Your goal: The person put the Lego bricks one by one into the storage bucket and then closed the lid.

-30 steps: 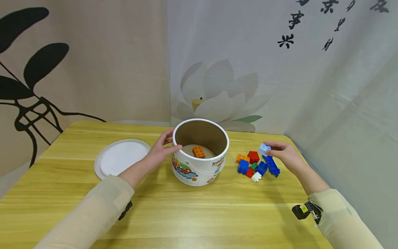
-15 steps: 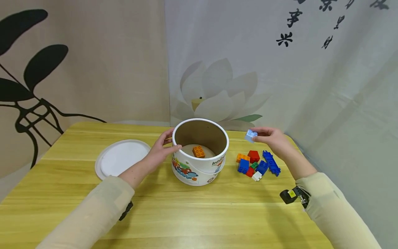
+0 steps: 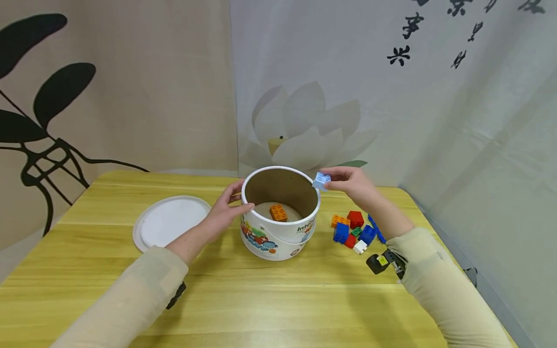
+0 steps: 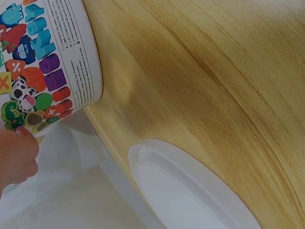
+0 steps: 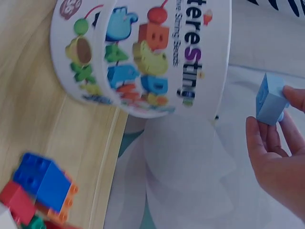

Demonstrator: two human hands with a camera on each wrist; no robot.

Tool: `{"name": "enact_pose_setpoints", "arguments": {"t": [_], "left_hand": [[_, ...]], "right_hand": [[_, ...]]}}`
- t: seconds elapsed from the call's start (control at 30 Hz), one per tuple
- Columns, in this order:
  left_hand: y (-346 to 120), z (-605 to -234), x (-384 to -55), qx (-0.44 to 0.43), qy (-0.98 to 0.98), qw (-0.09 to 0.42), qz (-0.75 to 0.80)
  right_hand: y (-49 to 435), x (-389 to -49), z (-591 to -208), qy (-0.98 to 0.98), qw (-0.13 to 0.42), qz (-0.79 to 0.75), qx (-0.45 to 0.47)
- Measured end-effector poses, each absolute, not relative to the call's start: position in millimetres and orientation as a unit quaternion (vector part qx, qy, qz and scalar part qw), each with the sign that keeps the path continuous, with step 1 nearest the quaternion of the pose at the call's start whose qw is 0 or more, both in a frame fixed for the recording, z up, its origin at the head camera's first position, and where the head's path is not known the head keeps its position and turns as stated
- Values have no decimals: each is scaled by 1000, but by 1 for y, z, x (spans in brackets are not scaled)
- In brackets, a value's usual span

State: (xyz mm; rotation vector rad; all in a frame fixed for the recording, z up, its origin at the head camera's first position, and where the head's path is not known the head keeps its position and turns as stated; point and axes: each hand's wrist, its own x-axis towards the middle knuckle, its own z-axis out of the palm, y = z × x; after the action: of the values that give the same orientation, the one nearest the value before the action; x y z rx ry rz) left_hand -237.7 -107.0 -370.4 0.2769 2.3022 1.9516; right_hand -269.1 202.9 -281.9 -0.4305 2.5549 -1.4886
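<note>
A white round bucket (image 3: 261, 232) with printed toy pictures stands upright on the table, its top uncovered. My left hand (image 3: 224, 210) holds its left side, thumb near the front of the rim and fingers round the outer wall. An orange toy building brick (image 3: 278, 213) lies on the bucket's floor. My right hand (image 3: 350, 183) pinches a light blue building brick (image 3: 321, 181) between thumb and fingers. In the head view this brick overlaps the right edge of the rim; the right wrist view shows the light blue brick (image 5: 270, 99) above rim height.
Right of the bucket lies a cluster of bricks, including a blue brick (image 3: 341, 233), a red brick (image 3: 355, 219) and a white brick (image 3: 360, 247). A long blue piece (image 3: 377, 230) is partly behind my right forearm. A white round lid (image 3: 169, 220) lies at the left. A curtain backs the table.
My right hand has carried the light blue brick leftward and up, from over the brick cluster to the bucket's right rim. The left hand and bucket have stayed in place.
</note>
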Motion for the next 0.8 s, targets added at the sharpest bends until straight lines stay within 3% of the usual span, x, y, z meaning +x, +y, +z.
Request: {"name": "enact_pose_setpoints", "arguments": {"t": [0.57,0.8], "left_hand": [[-106,-367,-235,88,753,56,649],[-105,-367,-235,89,751,57,652]], "right_hand": [[164,-272,-291,857,122,-469,-175],[169,-272,-295,852,106,-485,-168]]}}
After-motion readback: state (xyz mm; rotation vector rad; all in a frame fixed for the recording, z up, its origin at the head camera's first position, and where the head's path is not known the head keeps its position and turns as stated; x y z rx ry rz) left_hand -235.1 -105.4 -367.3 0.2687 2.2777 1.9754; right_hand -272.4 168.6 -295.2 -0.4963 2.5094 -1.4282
